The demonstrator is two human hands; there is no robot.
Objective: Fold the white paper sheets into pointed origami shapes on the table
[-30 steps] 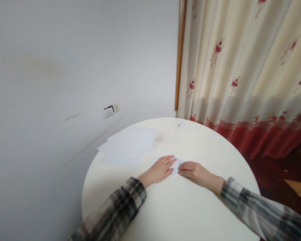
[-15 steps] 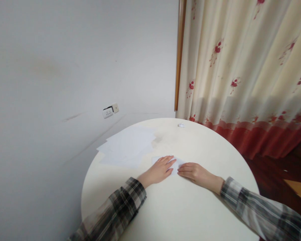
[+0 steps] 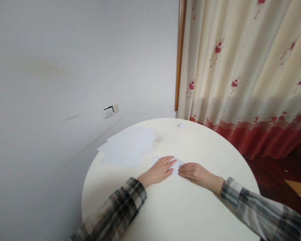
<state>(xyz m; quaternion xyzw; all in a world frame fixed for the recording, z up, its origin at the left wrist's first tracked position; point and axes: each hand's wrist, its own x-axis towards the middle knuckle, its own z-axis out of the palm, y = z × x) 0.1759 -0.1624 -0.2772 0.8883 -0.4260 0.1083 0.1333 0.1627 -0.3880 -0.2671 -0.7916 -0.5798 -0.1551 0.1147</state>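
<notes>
Paper (image 3: 178,163) unmoved under left hand (image 3: 160,170)

Scarcely any movement across the second, left hand (image 3: 158,170) and right hand (image 3: 196,173) shifted a hair on the folded paper (image 3: 178,163), view wobbling slightly, then back.

Much of the small folded paper (image 3: 177,162) was covered by the left hand (image 3: 160,169) laid flat on it, so its shape could not be told. The white scrap (image 3: 181,125) near the far rim of the table (image 3: 180,214) was too small to be identified. The left sleeve (image 3: 115,214) and the right sleeve (image 3: 261,211) were cut off by the lower edge, and the curtain (image 3: 240,67) by the top and right edges.
</notes>
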